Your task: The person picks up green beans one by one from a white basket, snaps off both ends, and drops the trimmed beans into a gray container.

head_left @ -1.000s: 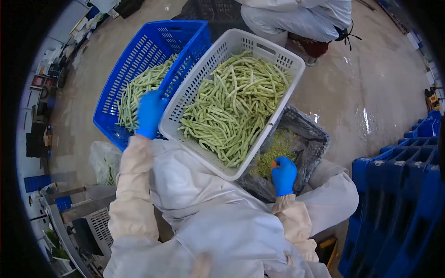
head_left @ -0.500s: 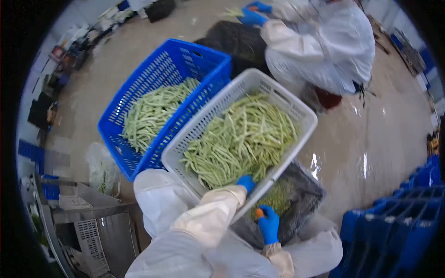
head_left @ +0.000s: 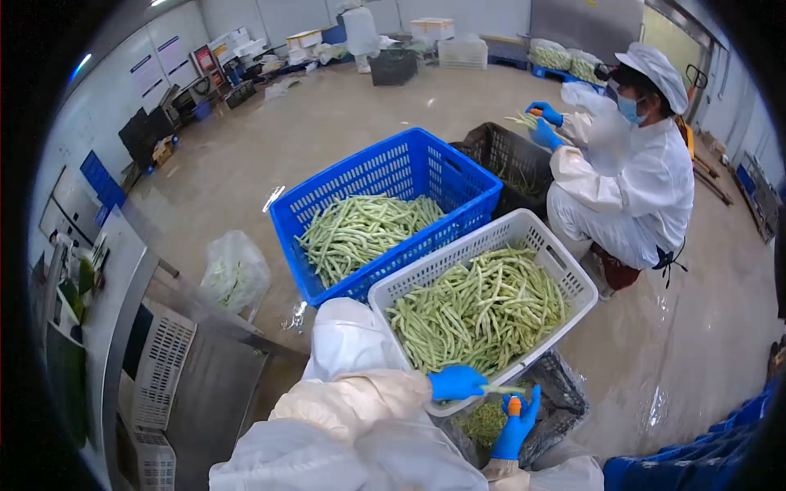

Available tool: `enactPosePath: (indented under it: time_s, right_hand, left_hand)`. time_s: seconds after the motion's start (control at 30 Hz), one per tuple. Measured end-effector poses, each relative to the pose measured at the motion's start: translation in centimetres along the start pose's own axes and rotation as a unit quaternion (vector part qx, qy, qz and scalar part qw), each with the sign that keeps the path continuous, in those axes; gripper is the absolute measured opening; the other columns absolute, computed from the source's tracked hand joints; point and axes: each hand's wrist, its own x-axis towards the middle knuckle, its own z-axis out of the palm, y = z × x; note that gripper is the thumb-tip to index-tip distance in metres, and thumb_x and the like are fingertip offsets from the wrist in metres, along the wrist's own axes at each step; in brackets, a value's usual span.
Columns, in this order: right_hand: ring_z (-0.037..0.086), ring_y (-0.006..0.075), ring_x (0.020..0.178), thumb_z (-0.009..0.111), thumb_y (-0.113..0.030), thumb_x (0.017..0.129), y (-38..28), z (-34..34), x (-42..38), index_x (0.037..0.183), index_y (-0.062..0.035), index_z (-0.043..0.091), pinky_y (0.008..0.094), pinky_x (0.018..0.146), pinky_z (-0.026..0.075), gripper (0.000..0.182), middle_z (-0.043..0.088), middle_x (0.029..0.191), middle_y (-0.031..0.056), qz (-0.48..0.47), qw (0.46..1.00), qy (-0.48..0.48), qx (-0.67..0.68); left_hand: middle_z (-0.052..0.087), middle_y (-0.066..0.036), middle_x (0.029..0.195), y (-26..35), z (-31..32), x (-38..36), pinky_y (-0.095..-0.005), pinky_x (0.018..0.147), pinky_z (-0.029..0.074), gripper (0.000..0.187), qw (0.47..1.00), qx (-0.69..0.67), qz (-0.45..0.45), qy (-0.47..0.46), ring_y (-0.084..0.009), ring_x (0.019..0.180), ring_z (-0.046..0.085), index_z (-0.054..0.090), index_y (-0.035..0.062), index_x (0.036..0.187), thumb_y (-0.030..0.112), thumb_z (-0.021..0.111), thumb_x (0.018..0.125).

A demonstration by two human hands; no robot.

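"So, where's the bean (head_left: pixel 501 389)?"

"Close to us, by the near edge of the white basket (head_left: pixel 579 284). The left hand (head_left: pixel 457 382) has it, with its fingers closed in a pinch, and one end pokes out to the right."

"And the right hand (head_left: pixel 511 438)?"

"It's to the right and a bit nearer to us. Its finger and thumb look a little apart. There's a small orange thing (head_left: pixel 514 406) up at the tips, near the bean's end. I can't tell if the hand grips it or wears it, or if it touches the bean."

"How would you do this bit well?"

"I'd hold the bean firm but not hard, so it doesn't squash. I'd leave the end sticking out, so the right hand can get to it. Small, gentle moves are best, I think, with fingers out of the way."

"What's down below?"

"A dark tub (head_left: pixel 571 398) on the near right, with little green bits (head_left: pixel 481 423) in it. I'd work over that, so no bits land in the bean pile (head_left: pixel 483 311) in the white basket."

"And the blue basket (head_left: pixel 360 174)?"

"It's beside the white one, to the left and farther off, with more beans (head_left: pixel 364 233) inside. Another person (head_left: pixel 630 192) sits low on the far right"
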Motion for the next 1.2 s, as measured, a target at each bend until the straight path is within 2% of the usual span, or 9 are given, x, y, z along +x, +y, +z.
enactPosePath:
  time_s: [0.1, 0.53, 0.73, 0.9, 0.97, 1.0, 1.07, 1.13, 1.2]
  right_hand:
    - [0.058, 0.0156, 0.079, 0.052, -0.007, 0.087, 2.9, -2.8, 0.9, 0.118, 0.0005, 0.049, 0.0260, 0.069, 0.047, 0.032, 0.058, 0.092, 0.0099, -0.001, 0.989, -0.128, -0.075]
    - [0.058, 0.0148, 0.078, 0.047, -0.001, 0.085, 4.3, -4.4, 0.0, 0.106, 0.0026, 0.054, 0.0277, 0.072, 0.046, 0.022, 0.062, 0.085, 0.0106, -0.117, 0.931, -0.224, -0.264]
    - [0.058, 0.0142, 0.064, 0.046, -0.007, 0.087, 4.4, -4.2, -0.5, 0.096, 0.0027, 0.057, 0.0283, 0.060, 0.047, 0.017, 0.062, 0.072, 0.0107, -0.186, 0.882, -0.268, -0.340]
    - [0.049, 0.0134, 0.048, 0.048, -0.007, 0.086, 6.7, -5.0, 0.8, 0.086, 0.0031, 0.055, 0.0274, 0.048, 0.043, 0.013, 0.053, 0.060, 0.0082, -0.193, 0.921, -0.151, -0.302]
    - [0.046, 0.0125, 0.047, 0.048, -0.006, 0.085, 7.1, -4.7, 1.2, 0.084, 0.0037, 0.055, 0.0263, 0.046, 0.041, 0.012, 0.048, 0.057, 0.0061, -0.096, 0.984, -0.067, -0.137]
    - [0.046, 0.0125, 0.047, 0.048, -0.006, 0.085, 6.8, -4.5, 1.4, 0.084, 0.0037, 0.055, 0.0263, 0.046, 0.041, 0.012, 0.048, 0.057, 0.0061, -0.108, 0.984, -0.066, -0.129]
    - [0.047, 0.0118, 0.048, 0.048, -0.006, 0.084, 5.9, -4.3, 1.2, 0.084, 0.0050, 0.054, 0.0259, 0.046, 0.039, 0.013, 0.049, 0.057, 0.0061, 0.022, 0.997, 0.009, 0.071]
    - [0.047, 0.0116, 0.049, 0.048, -0.007, 0.085, 4.2, -3.8, 0.8, 0.085, 0.0041, 0.054, 0.0272, 0.045, 0.040, 0.013, 0.049, 0.058, 0.0056, -0.031, 0.999, 0.007, 0.008]
    - [0.055, 0.0193, 0.057, 0.056, -0.010, 0.074, 4.4, -5.1, 0.8, 0.083, -0.0001, 0.059, 0.0337, 0.054, 0.044, 0.014, 0.057, 0.064, 0.0101, -0.158, 0.950, 0.023, -0.268]
  left_hand:
    - [0.061, -0.013, 0.079, 1.3, -0.1, -2.1, -0.0444, 0.061, 0.044, 0.023, 0.999, 0.044, 0.000, -0.017, -0.0328, 0.074, 0.059, 0.060, 0.0126, 0.087, 0.034, 0.056, 0.079]
    - [0.058, -0.009, 0.069, 0.5, -1.0, -4.9, -0.0422, 0.049, 0.043, 0.012, 0.965, 0.224, 0.092, 0.097, -0.0297, 0.063, 0.059, 0.060, 0.0155, 0.081, 0.024, 0.059, 0.074]
    - [0.057, -0.009, 0.068, -0.2, -1.0, -5.2, -0.0412, 0.049, 0.043, 0.010, 0.949, 0.266, 0.103, 0.132, -0.0287, 0.063, 0.059, 0.060, 0.0161, 0.081, 0.022, 0.058, 0.073]
    - [0.059, -0.011, 0.075, 1.9, -1.3, -5.7, -0.0447, 0.053, 0.044, 0.014, 0.980, 0.164, 0.046, 0.104, -0.0314, 0.067, 0.059, 0.060, 0.0135, 0.082, 0.026, 0.055, 0.077]
    - [0.060, -0.012, 0.078, 2.2, 0.0, -5.4, -0.0450, 0.057, 0.044, 0.018, 0.974, 0.177, 0.051, 0.130, -0.0324, 0.069, 0.059, 0.060, 0.0141, 0.086, 0.029, 0.052, 0.080]
    - [0.060, -0.012, 0.078, 1.8, 1.3, -5.1, -0.0443, 0.058, 0.044, 0.018, 0.972, 0.128, 0.095, 0.171, -0.0323, 0.069, 0.058, 0.060, 0.0146, 0.087, 0.030, 0.051, 0.081]
    - [0.060, -0.012, 0.078, 2.3, 1.5, -4.5, -0.0436, 0.060, 0.044, 0.019, 0.964, 0.078, 0.141, 0.211, -0.0321, 0.070, 0.058, 0.060, 0.0152, 0.089, 0.030, 0.050, 0.083]
    - [0.059, -0.011, 0.075, 4.5, 1.2, -4.9, -0.0425, 0.061, 0.043, 0.019, 0.995, 0.043, 0.044, 0.080, -0.0314, 0.069, 0.058, 0.060, 0.0154, 0.090, 0.031, 0.050, 0.083]
    - [0.059, -0.011, 0.074, 3.4, 2.3, -4.0, -0.0426, 0.059, 0.043, 0.019, 0.987, 0.050, 0.063, 0.138, -0.0312, 0.068, 0.058, 0.060, 0.0155, 0.091, 0.030, 0.049, 0.084]
